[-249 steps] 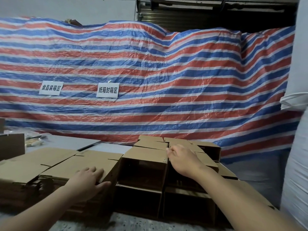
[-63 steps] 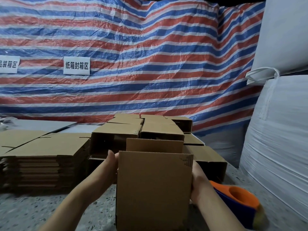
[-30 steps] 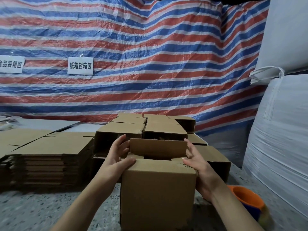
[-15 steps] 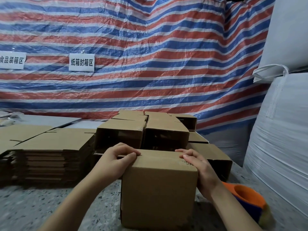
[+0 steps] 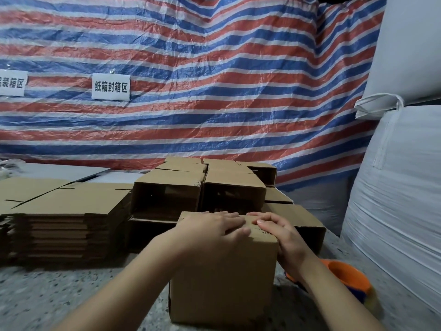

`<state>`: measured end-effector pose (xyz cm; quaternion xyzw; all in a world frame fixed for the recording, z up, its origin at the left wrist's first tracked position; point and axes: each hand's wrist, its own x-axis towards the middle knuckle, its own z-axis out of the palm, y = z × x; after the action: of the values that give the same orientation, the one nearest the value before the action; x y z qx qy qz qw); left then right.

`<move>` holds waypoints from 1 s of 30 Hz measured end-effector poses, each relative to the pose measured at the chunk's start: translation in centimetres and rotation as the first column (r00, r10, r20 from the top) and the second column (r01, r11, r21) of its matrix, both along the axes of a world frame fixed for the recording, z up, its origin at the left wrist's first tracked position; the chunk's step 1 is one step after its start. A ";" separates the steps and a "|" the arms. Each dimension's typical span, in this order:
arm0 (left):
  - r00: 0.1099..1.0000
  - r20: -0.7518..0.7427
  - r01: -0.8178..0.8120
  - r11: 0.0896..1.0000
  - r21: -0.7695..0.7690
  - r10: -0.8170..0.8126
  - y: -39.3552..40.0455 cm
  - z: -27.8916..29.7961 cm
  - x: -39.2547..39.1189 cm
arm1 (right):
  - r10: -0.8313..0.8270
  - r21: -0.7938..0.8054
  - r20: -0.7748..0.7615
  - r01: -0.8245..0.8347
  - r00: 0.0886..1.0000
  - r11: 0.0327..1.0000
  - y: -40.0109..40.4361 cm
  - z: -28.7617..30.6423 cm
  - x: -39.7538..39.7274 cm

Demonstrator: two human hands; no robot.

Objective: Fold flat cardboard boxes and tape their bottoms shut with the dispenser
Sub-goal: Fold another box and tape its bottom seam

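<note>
A brown cardboard box (image 5: pixel 222 283) stands upright on the speckled table (image 5: pixel 59 295) right in front of me, its top flaps folded down. My left hand (image 5: pixel 210 231) lies flat across the top with straight fingers pressing the flaps. My right hand (image 5: pixel 284 237) rests at the box's top right corner, thumb side on the flaps, fingers loosely bent over the edge. The orange and blue tape dispenser (image 5: pixel 346 281) lies on the table to the right of the box, partly hidden behind my right forearm.
A stack of flat cardboard blanks (image 5: pixel 62 220) lies at the left. Several assembled boxes (image 5: pixel 200 187) are piled behind the box. A striped tarp (image 5: pixel 214 80) with white signs hangs behind. Large white sacks (image 5: pixel 401 187) crowd the right side.
Both hands folded the box's upright flaps down, then slid inward over the top; the left hand now lies flat across the closed flaps.
</note>
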<state>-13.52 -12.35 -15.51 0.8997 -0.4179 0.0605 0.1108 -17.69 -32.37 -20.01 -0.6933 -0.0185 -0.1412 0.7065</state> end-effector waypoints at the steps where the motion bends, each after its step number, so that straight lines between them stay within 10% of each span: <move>1: 1.000 -0.001 0.007 1.000 0.014 -0.007 0.0 0.0 0.1 | 0.005 -0.008 -0.018 -0.005 1.000 1.000 -0.1 0.1 0.0; 5: 0.999 -0.006 0.039 0.999 0.027 -0.038 0.0 0.1 0.5 | -0.202 -0.227 0.008 0.198 0.979 0.953 -2.0 1.2 0.1; 8: 0.999 0.003 0.042 0.999 0.035 -0.042 -0.1 -0.3 0.9 | -0.494 -0.849 0.094 0.328 0.865 0.413 -5.4 2.0 -0.5; 11: 0.998 0.007 0.054 0.997 0.046 -0.055 -0.1 -0.5 1.4 | -0.627 -0.998 0.020 0.052 0.779 0.032 -8.1 0.7 -2.0; 15: 0.997 0.015 0.074 0.996 0.045 -0.075 -0.1 -0.8 1.8 | -0.731 -0.991 -0.095 -0.131 0.676 0.008 -8.9 -2.2 -3.2; 25: 0.996 0.000 0.085 0.995 0.049 -0.085 -0.1 -0.9 1.9 | -0.724 -0.999 0.025 0.044 0.690 0.007 -8.8 -4.9 -4.1; 30: 0.998 -0.051 0.033 0.999 0.015 -0.032 0.2 -0.6 1.6 | -0.661 -0.867 0.165 0.427 0.732 0.257 -8.5 0.8 -4.6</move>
<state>-11.92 -12.14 -16.10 0.8948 -0.4301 0.0327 0.1152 -22.31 -40.84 -19.22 -0.9205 0.2378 -0.2657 0.1596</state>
